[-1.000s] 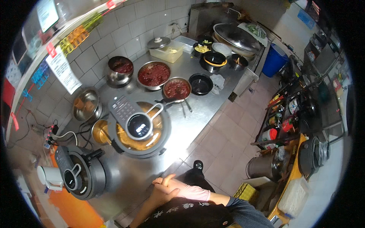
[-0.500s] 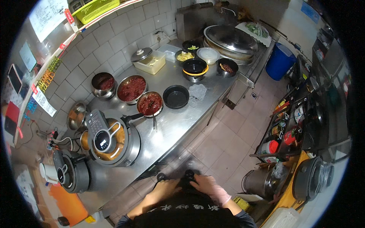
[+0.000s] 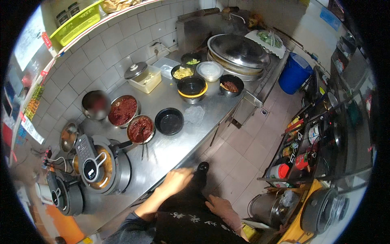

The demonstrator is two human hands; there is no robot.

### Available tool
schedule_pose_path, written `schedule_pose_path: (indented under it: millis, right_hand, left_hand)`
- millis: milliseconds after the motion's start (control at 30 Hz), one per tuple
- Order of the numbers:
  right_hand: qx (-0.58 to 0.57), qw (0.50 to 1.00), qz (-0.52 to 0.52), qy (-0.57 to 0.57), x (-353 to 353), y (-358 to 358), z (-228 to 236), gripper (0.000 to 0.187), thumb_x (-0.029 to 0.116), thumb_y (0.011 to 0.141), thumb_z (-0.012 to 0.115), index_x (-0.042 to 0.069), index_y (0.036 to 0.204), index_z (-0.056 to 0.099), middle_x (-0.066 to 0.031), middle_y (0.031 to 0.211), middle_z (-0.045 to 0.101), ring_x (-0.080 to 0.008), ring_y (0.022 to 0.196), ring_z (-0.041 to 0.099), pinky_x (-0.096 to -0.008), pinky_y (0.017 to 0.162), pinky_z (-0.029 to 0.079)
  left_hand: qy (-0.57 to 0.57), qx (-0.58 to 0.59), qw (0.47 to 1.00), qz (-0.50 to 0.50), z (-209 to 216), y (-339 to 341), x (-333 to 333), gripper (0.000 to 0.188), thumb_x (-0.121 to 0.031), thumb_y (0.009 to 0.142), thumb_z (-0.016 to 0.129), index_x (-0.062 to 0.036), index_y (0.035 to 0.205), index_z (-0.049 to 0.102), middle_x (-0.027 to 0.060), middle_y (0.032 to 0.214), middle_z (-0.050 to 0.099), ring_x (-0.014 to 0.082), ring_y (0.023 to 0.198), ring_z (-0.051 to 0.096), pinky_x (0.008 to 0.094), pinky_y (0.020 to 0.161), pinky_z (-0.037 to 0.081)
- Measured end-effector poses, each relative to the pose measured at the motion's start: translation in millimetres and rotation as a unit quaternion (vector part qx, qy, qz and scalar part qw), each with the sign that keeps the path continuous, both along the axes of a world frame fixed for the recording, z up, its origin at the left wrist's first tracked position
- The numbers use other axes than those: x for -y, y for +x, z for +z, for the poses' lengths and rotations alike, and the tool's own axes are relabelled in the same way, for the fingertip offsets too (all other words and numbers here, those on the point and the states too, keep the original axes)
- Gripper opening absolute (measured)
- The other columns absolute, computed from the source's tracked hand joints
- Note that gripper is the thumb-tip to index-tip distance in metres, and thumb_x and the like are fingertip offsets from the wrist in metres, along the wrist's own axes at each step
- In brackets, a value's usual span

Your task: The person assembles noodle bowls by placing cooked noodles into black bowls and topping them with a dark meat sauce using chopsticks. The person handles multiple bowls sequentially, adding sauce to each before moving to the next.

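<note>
My left hand (image 3: 177, 181) is in front of the counter's front edge, over my dark apron (image 3: 191, 221). Its fingers are loosely bent and a little blurred, and I see nothing in them. Lower and to the right, my right hand (image 3: 220, 206) rests against the apron, fingers loosely stretched, with a thin pinkish glove at the wrist. Nearest on the steel counter (image 3: 162, 152) are a pan of dark red sauce (image 3: 140, 129) with utensils in it, a larger bowl of red sauce (image 3: 123, 111) and a black round pan (image 3: 169, 121). A round cooker (image 3: 106, 164) stands left of them.
Farther back are small bowls of food (image 3: 182, 72), a lidded tub (image 3: 145, 81) and a large domed lid (image 3: 239, 51) on a steamer. A blue barrel (image 3: 295, 73) stands on the tiled floor (image 3: 239, 158). Shelves of jars (image 3: 300, 160) line the right side.
My left hand has moved up toward the counter's edge; my right hand is slightly lower. The view has turned, so the counter things appear farther left. A dark shoe shows stepped forward.
</note>
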State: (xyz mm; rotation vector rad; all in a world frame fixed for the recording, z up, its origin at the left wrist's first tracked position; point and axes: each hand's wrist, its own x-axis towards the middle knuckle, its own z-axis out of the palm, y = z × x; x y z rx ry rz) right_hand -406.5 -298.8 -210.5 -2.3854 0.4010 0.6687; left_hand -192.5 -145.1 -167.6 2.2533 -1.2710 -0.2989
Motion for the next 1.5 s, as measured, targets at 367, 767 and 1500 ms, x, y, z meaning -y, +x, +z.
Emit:
schedule_pose_path:
  millis: [367,767,1500]
  right_hand:
    - [0.032,0.997,-0.072,-0.026,183.4,98.2,16.2,0.050,0.042,0.097,0.049,0.003,0.128,0.051,-0.0231,0.111,0.064,-0.0403,0.103,0.062,-0.0483,0.087,0.049]
    - [0.105,0.966,-0.227,0.070,386.9,193.4,2.1,0.053,0.042,0.097,0.053,0.009,0.139,0.049,-0.0157,0.125,0.063,-0.0334,0.115,0.060,-0.0426,0.098,0.045]
    - [0.117,0.857,-0.215,0.453,569.5,375.4,-107.1,0.046,0.047,0.099,0.050,0.007,0.121,0.050,-0.0070,0.087,0.067,-0.0149,0.070,0.065,-0.0302,0.065,0.050]
  left_hand:
    - [-0.335,-0.382,0.798,0.325,-50.8,236.4,170.5,0.018,-0.007,0.096,0.054,-0.0003,0.112,0.056,0.0075,0.082,0.066,0.0133,0.066,0.063,0.0241,0.060,0.052]
    - [-0.340,-0.431,0.800,0.244,-79.0,257.0,393.6,0.067,-0.013,0.083,0.076,-0.0101,0.141,0.042,0.0037,0.097,0.055,0.0117,0.073,0.059,0.0238,0.059,0.050]
    - [-0.368,-0.203,0.755,0.503,-55.0,215.9,466.0,0.033,-0.022,0.100,0.055,0.0089,0.099,0.066,0.0092,0.081,0.066,0.0144,0.067,0.064,0.0257,0.060,0.052]
